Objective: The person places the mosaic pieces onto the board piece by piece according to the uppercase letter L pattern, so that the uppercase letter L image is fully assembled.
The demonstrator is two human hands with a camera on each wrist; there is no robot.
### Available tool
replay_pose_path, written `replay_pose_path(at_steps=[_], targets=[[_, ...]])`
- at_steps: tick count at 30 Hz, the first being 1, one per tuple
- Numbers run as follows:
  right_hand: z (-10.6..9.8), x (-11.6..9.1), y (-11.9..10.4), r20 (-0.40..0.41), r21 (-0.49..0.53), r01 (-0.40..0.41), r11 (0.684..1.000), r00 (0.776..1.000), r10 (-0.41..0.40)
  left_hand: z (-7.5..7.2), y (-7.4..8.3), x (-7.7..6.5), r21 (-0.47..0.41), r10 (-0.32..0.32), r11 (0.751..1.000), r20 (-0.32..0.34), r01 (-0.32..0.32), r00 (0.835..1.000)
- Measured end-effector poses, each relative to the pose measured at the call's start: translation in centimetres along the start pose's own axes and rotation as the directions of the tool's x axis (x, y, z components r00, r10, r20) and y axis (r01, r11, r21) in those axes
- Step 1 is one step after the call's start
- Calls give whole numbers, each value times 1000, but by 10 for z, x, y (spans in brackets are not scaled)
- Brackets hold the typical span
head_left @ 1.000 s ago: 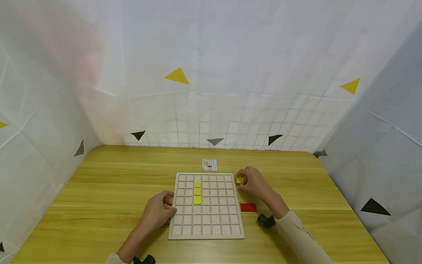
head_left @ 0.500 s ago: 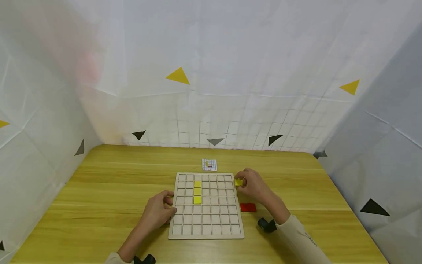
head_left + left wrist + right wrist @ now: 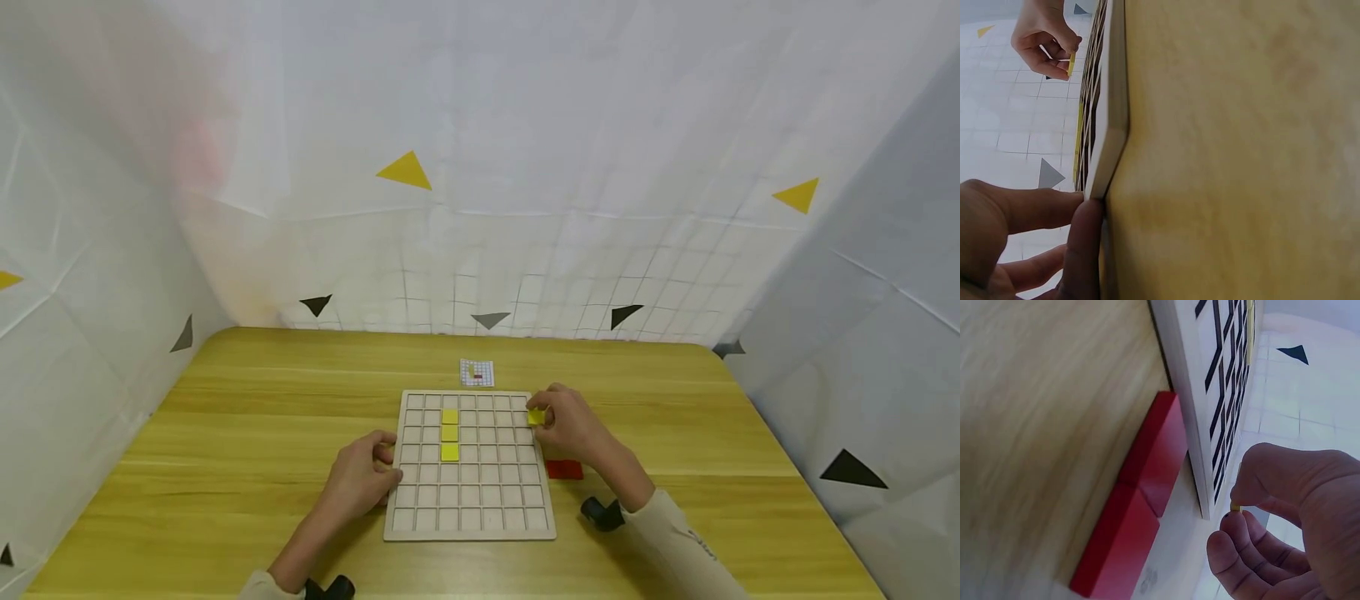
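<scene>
In the head view my right hand pinches a small yellow square tile between thumb and fingertips, over the upper right edge of the wooden grid board. From the right wrist, only a sliver of that tile shows between the fingers. My left hand touches the board's left edge, thumb and index fingertips against it; the left wrist view shows the thumb right at that edge. Three yellow tiles sit in one column of the board's third column from the left, one below another.
Two red pieces, end to end, lie on the table beside the board's right side. A small printed grid card lies behind the board. The wooden table meets white sheets with triangles at the back and sides.
My right hand has moved a little left with the yellow tile, from beside the board to over its right edge. The left hand and the tiles on the board have stayed put.
</scene>
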State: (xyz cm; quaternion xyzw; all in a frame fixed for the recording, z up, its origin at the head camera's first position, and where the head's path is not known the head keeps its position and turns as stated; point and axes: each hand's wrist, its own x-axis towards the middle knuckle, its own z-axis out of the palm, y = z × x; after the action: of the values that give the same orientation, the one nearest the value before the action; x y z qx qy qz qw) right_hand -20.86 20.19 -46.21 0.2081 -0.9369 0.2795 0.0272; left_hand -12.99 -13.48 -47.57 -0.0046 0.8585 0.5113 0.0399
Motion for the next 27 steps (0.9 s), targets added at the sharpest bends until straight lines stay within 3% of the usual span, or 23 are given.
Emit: replay_pose_path(at_steps=[27], targets=[[9,-6,-22,63,19,45,999,997,-46,1,1,0,-1,3,1000,2,-3,1000]])
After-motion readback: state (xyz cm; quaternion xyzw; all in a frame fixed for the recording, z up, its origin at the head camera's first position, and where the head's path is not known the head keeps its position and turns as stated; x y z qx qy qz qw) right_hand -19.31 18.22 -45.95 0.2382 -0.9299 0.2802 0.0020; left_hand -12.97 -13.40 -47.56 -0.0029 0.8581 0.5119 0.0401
